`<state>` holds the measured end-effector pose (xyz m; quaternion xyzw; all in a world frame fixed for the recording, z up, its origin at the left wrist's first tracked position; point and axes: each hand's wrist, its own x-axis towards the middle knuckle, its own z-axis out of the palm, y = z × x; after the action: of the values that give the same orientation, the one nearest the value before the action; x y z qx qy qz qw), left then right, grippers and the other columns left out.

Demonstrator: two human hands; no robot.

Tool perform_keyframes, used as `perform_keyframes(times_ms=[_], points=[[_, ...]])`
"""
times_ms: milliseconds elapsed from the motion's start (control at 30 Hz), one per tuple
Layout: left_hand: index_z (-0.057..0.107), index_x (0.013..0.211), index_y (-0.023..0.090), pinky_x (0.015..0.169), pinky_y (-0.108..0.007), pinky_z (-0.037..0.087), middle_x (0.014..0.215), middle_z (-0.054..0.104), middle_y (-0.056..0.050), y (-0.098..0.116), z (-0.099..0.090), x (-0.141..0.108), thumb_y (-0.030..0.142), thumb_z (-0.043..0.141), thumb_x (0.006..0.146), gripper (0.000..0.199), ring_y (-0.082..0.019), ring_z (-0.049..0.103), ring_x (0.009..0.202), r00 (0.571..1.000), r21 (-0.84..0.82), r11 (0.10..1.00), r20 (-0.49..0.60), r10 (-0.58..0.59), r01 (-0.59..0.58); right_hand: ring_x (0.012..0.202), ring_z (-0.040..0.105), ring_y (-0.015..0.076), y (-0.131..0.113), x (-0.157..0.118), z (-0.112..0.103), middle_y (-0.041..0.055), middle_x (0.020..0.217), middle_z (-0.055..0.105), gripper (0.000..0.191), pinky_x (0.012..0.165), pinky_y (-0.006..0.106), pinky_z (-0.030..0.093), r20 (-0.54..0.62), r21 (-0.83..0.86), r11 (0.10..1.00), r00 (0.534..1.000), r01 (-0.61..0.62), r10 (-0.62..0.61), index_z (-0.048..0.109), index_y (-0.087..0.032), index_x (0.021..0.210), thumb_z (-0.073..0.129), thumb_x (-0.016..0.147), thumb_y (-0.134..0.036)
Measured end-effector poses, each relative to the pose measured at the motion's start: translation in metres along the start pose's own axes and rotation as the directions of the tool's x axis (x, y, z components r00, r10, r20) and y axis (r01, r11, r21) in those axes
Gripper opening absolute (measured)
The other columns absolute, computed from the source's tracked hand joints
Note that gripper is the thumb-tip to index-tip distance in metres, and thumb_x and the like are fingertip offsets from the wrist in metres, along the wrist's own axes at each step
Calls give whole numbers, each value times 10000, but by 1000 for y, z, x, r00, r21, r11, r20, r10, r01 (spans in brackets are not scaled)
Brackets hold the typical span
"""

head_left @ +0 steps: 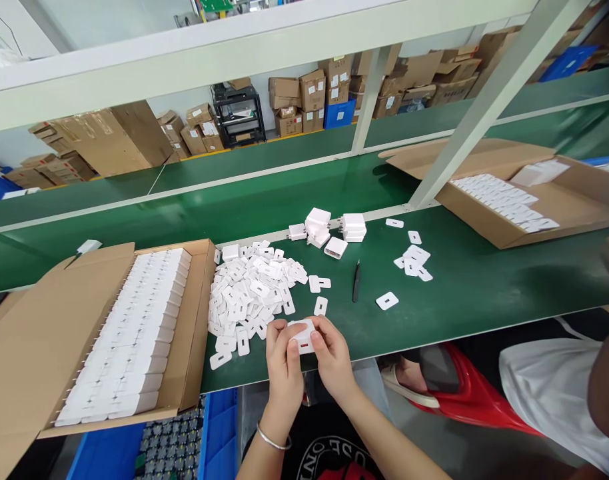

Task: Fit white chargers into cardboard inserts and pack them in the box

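The left hand (284, 357) and right hand (334, 353) pinch one white charger block (304, 341) between thumbs and fingers, its red port facing the wearer, just over the near edge of the desk (464, 280). If either thumb slipped on the smooth casing, the block could drop past that edge; uneven pressure might also leave a faceplate crooked, though whether one is seated there I cannot tell. Just beyond lies a heap of white faceplates (257, 287), loosely overlapping, so a brushing wrist could push some off. Black tweezers (356, 281) lie bare to their right, where a sweeping sleeve might knock them. Behind, several pronged chargers (317, 223) are stacked and leaning together; a nudge could topple them. More plates (417, 257) lie scattered to the right. Farther out, the left carton (197, 327) holds tight rows of blocks (129, 333), their upright pins liable to bend under careless pressing; the right carton (499, 233) is partly filled.
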<state>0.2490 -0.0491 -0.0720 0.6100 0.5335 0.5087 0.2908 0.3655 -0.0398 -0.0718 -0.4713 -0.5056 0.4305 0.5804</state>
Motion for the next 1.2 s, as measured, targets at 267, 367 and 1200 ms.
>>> perform_keyframes(times_ms=[267,367,1200], points=[[758,1040,217,934,-375,530,1119,558,-103,-8,-6,4,540,394,1048,486,-240,560,1130,996,-190,979,64,-58,69,886,606,222,8,1,-9,34,949,632,228,804,344,507,121,-25,1000,993,17,-14,676,-240,1074,704,917,-403],[755,1117,227,1044,-412,505,1271,561,-113,-11,-13,2,532,370,1056,495,-252,552,1249,988,-256,958,120,-98,126,1046,605,266,8,-1,-10,65,1090,610,350,916,406,524,127,-57,995,989,87,-79,646,-268,1200,747,886,-385],[701,1090,248,920,-435,520,1183,650,-99,-11,-230,-13,507,542,966,329,-306,634,1089,996,790,610,-86,16,58,1032,619,283,24,39,-83,112,1175,600,268,880,473,541,27,-638,756,986,145,-166,630,-242,1223,574,985,-352]])
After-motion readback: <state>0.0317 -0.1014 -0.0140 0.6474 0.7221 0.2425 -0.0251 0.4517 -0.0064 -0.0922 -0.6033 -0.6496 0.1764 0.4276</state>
